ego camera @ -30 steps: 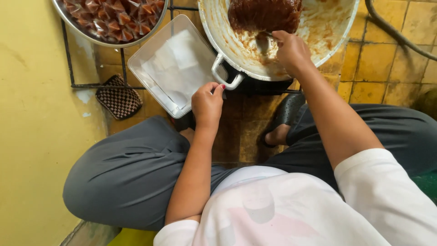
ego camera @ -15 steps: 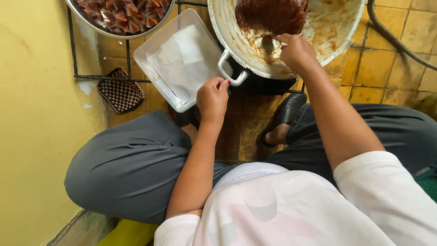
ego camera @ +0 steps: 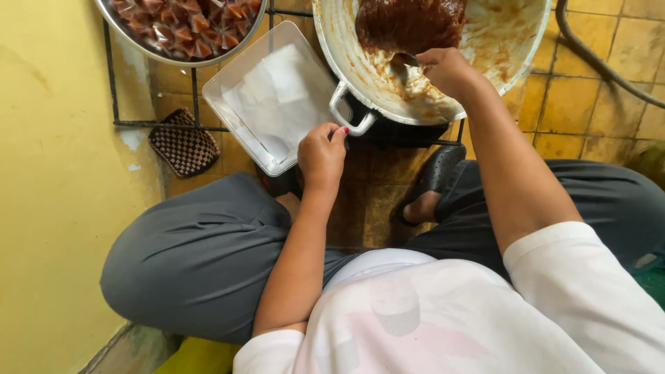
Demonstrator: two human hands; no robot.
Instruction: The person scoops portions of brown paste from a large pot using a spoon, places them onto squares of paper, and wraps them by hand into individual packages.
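Left hand [ego camera: 322,154] clenched on the pan [ego camera: 499,41] handle [ego camera: 348,114], which points near-left, while the right hand [ego camera: 449,69] grasps a spoon [ego camera: 402,61] whose long axis runs left-right.

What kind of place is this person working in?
Probably a home or small cooking space at floor level: yellow floor tiles, a large white pan of brown paste, and a metal bowl of wrapped sweets. The person sits low beside a yellow wall.
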